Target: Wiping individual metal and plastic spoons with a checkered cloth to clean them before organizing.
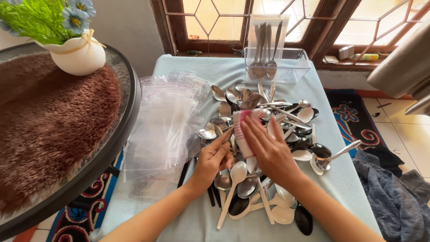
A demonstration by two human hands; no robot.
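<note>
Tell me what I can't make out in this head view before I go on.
- Spoon in left hand: mostly hidden by the cloth and right hand.
- Left grip: fingers curl away, closure unclear.
- Spoon pile: lower layers buried.
- Bags: clear, overlapping, uncountable.
- Box: spoon bowls blurred behind plastic.

Silver, white and black over pale blue

At the centre we see silver, white and black spoons (pixel 268 148) on a pale blue tablecloth (pixel 345 179); the cloth (pixel 242 132) is white with pink stripes. At nine o'clock lies a shaggy brown mat (pixel 49 121), at eleven a cream vase (pixel 80 56) of blue flowers, at three a red-and-blue patterned rug (pixel 351 118).
</note>
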